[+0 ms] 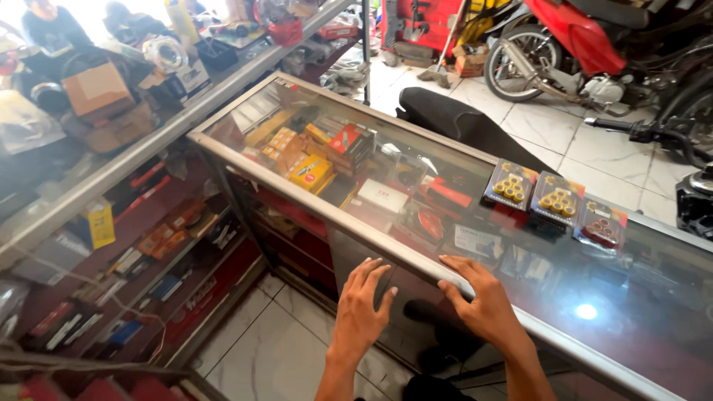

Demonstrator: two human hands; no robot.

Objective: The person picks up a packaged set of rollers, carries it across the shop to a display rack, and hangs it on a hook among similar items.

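Observation:
A long glass display counter with a metal frame runs from upper left to lower right. My left hand lies flat, fingers spread, against the counter's near glass side panel, just below the rim. My right hand rests on the metal rim, fingers apart. Neither hand holds anything. On the glass top beyond my right hand lie three blister packs: two with yellow rollers and one with dark red parts. Inside the case are yellow, red and white boxes.
A second counter at the left carries cardboard boxes and parts, with shelves of small packages below. A black motorcycle seat lies behind the case. Red motorcycles stand on the white tiled floor at the back. A person sits at top left.

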